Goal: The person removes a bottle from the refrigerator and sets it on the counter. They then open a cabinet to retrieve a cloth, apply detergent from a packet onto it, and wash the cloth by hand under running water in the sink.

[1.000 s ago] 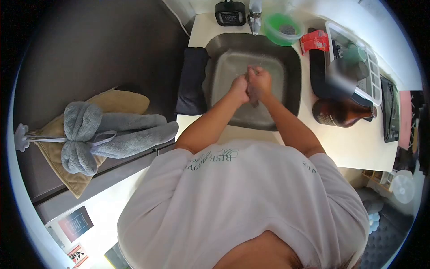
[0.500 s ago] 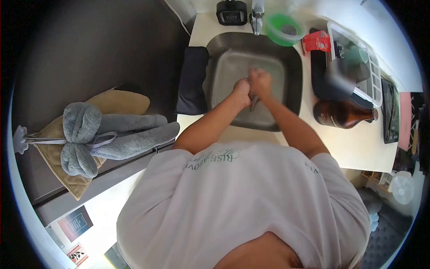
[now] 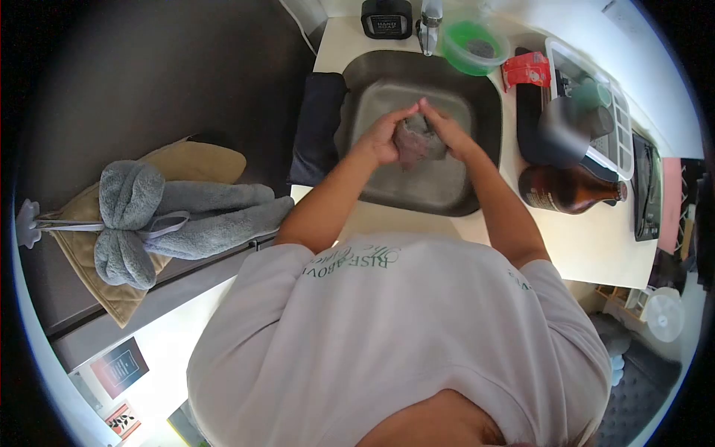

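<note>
Over the metal sink point(image 3: 372, 190), both my hands hold a crumpled grey and pinkish cloth point(image 3: 417, 141). My left hand point(image 3: 385, 135) is closed on its left side, and my right hand point(image 3: 448, 132) grips the right side. My fingertips almost meet at the far end, while the cloth sags between my palms. Beyond the hands, the tap point(image 3: 429, 30) stands at the back rim.
A dark cloth point(image 3: 319, 130) drapes the sink's left edge. Behind stand a black hand soap bottle point(image 3: 387, 21) and a green bowl point(image 3: 465, 59). On the right are a red packet point(image 3: 527, 69), a white dish rack point(image 3: 624, 127) and a brown bottle point(image 3: 570, 189). A grey towel point(image 3: 216, 216) hangs left.
My hands were pressed together, squeezing with the cloth mostly hidden. Now they have moved apart, and the cloth shows loosened between them.
</note>
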